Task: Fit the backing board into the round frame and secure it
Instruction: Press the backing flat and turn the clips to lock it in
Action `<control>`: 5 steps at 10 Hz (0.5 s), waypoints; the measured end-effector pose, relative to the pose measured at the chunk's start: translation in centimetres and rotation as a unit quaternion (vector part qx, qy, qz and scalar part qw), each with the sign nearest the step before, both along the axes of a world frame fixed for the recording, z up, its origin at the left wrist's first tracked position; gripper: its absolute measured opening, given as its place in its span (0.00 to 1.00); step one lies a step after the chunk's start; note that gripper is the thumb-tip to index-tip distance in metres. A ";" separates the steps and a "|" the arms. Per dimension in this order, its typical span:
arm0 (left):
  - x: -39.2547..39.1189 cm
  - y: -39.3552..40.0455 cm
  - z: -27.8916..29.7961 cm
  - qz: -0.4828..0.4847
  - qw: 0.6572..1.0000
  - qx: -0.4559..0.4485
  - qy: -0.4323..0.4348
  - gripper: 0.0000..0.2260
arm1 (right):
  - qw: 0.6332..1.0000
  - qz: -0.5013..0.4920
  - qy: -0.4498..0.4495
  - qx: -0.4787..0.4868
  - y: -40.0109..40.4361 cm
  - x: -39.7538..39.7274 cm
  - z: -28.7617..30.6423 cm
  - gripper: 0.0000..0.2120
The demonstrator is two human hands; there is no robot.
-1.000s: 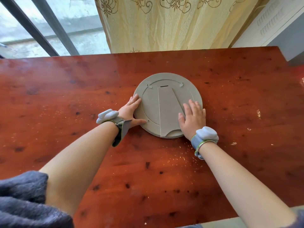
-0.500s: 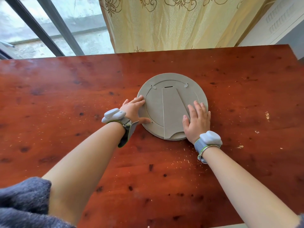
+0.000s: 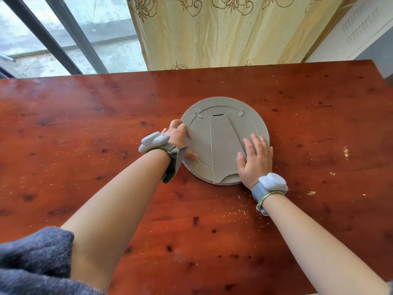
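Note:
The round grey frame (image 3: 258, 120) lies face down in the middle of the table. The grey backing board (image 3: 201, 143) sits inside its ring, with a flat stand leg (image 3: 223, 145) down its middle and two small turn clips (image 3: 199, 115) near the far edge. My left hand (image 3: 177, 138) is at the frame's left rim, fingers curled against the edge and thumb resting on the ring. My right hand (image 3: 256, 157) lies flat, fingers spread, on the board's right side and the rim.
The red-brown wooden table (image 3: 85, 145) carries scattered pale crumbs around the frame. A yellow patterned curtain (image 3: 223, 33) hangs behind the far edge, with a window (image 3: 53, 39) to its left and a white unit (image 3: 361, 28) at the right.
My left fingers have curled in from lying on the ring to the frame's left edge. My right hand stays flat on the board. The view has shifted slightly.

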State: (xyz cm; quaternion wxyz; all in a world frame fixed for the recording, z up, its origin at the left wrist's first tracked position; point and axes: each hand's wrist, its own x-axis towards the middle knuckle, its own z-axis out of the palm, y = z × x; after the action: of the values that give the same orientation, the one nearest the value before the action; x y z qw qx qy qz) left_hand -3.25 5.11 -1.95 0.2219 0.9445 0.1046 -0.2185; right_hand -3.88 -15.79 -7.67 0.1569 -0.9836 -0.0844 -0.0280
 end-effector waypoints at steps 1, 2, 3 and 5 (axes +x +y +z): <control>0.7 -0.4 0.4 -0.015 0.999 0.037 0.024 0.33 | 1.000 -0.001 -0.007 0.002 0.0 0.1 0.0 0.24; 1.0 -0.5 0.7 -0.025 0.997 0.051 0.044 0.33 | 1.000 -0.001 -0.011 0.003 0.0 0.1 -0.1 0.24; 1.3 -0.9 1.0 -0.034 0.995 0.061 0.064 0.32 | 1.000 -0.001 -0.009 0.003 -0.1 0.0 -0.1 0.24; 1.7 -1.6 1.2 -0.064 0.986 0.137 0.069 0.25 | 1.000 -0.001 -0.008 0.006 -0.1 0.1 -0.2 0.24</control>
State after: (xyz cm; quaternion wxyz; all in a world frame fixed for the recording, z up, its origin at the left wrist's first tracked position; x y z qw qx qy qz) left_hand -1.53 3.47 -0.76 0.0686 0.9533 0.0878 -0.2809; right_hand -3.77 -15.86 -7.85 0.1623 -0.9824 -0.0845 -0.0366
